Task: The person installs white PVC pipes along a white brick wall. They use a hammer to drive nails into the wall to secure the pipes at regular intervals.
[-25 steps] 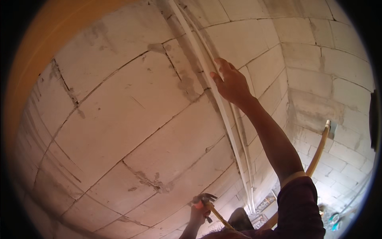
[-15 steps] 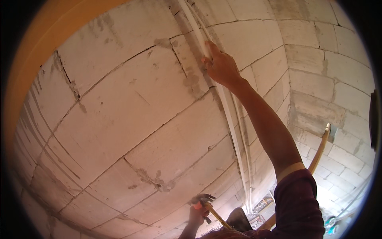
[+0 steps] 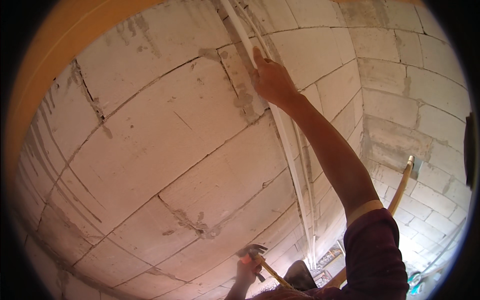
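Note:
My right arm reaches up to a wall of pale blocks (image 3: 165, 135). My right hand (image 3: 274, 82) closes around a long white pipe (image 3: 282, 127), with a finger lying along it. The pipe stands in an upright groove in the wall, beside a second, thinner pipe (image 3: 298, 136). Low in the picture, my left hand (image 3: 245, 272) grips a claw hammer (image 3: 258, 248) close to its dark head. A yellowish handle (image 3: 275, 272) slants down from there. The left fingers are only partly visible.
A wooden pole (image 3: 401, 191) with a whitish tip leans by the adjoining block wall (image 3: 392, 105) on the right. An orange-yellow band (image 3: 55, 47) curves across the upper left. Below the pipes lies cluttered ground with debris (image 3: 327, 260).
My right hand has shifted slightly up and left along the white pipe, and its finger placement has changed. My left hand keeps the hammer in nearly the same place.

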